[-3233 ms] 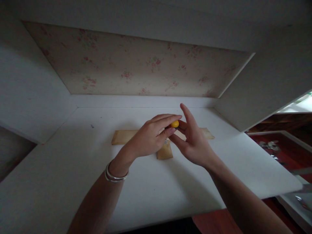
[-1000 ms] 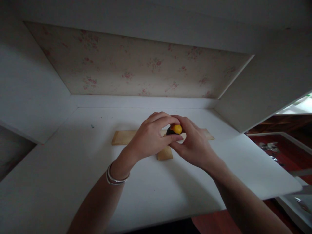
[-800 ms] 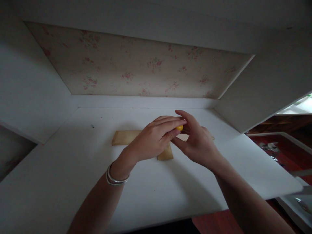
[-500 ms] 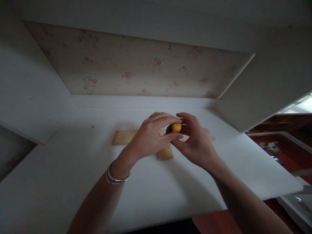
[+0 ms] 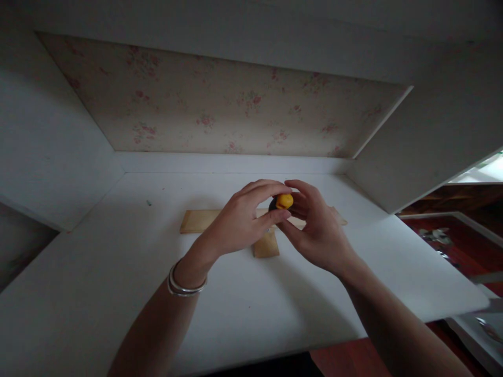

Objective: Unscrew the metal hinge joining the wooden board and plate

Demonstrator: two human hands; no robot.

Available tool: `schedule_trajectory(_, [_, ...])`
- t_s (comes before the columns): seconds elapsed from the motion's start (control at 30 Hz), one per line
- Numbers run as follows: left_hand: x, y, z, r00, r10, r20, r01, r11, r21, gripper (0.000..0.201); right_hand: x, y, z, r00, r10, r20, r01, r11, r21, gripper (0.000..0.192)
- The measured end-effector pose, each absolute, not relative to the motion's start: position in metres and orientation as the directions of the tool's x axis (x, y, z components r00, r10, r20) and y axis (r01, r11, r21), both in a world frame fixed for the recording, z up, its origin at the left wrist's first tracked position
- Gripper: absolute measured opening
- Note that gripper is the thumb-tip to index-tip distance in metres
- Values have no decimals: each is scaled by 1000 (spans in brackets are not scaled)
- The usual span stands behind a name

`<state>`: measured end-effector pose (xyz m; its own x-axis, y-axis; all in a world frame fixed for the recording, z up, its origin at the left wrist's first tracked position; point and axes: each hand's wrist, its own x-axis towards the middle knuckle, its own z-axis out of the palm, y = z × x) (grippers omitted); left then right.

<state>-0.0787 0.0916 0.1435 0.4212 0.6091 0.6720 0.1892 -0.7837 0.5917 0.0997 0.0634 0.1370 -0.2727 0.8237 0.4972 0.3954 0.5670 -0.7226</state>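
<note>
Above the white surface, my left hand pinches a small rounded yellow-and-black object between its thumb and fingers. Its yellow end faces me, and its dark part is partly covered by the left fingers. I cannot make out its exact kind. Curled around the object's far right side is my right hand, its thumb below and forefinger above; its grip is partly hidden. Behind and below the hands lies a long light wooden board, its middle covered by them. A shorter wooden piece juts from it toward me.
The white tabletop is bounded by white side panels and a low back ledge, with floral wallpaper behind. A small dark bit lies at left. Past the right edge are a reddish floor and cluttered items.
The yellow-and-black object has turned and tilted slightly upward in the fingers. My left hand has shifted a little, with its thumb slightly higher. The wooden pieces have stayed put.
</note>
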Motion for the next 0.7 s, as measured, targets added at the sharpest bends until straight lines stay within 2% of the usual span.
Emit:
schedule_trajectory(0.13, [-84, 92, 144, 477, 625, 619, 226, -767, 600, 33, 103, 59, 141, -339, 832, 439, 413, 551, -725, 70])
schedule_trajectory(0.27, [-84, 91, 145, 494, 580, 648, 240, -807, 539, 31, 101, 59, 136, -335, 828, 449, 457, 560, -691, 78])
schedule_trajectory(0.37, [-82, 89, 146, 494, 543, 679, 223, -834, 505, 31, 97, 62, 130, -237, 811, 535, 482, 576, -660, 70])
schedule_trajectory(0.47, [-82, 89, 147, 484, 551, 680, 225, -829, 511, 31, 96, 64, 127, -163, 783, 601, 459, 599, -656, 60])
schedule_trajectory(0.63, [-85, 89, 148, 480, 566, 670, 223, -817, 531, 35, 97, 58, 133, -297, 817, 495, 304, 572, -762, 63])
schedule_trajectory(0.7, [-85, 89, 149, 487, 556, 674, 213, -823, 526, 33, 96, 57, 135, -326, 821, 469, 308, 561, -768, 69])
